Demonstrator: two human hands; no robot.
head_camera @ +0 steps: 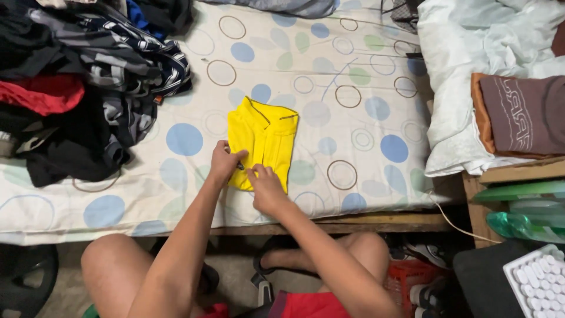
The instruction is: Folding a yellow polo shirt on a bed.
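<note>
A folded yellow collared shirt (266,136) lies on the mattress sheet (353,118), which is white with blue, green and brown circles. My left hand (225,161) pinches the shirt's lower left edge. Beside it, my right hand (268,187) presses on the shirt's bottom edge with the fingers curled onto the fabric. The two hands sit close together at the near end of the shirt.
A heap of dark, striped and red clothes (76,82) covers the mattress's left side. At right lie a white bundle (471,65) and folded brown garments (521,115). A wooden bed frame edge (376,222), green plastic items (521,206), shoes and a white tray (538,280) are nearby.
</note>
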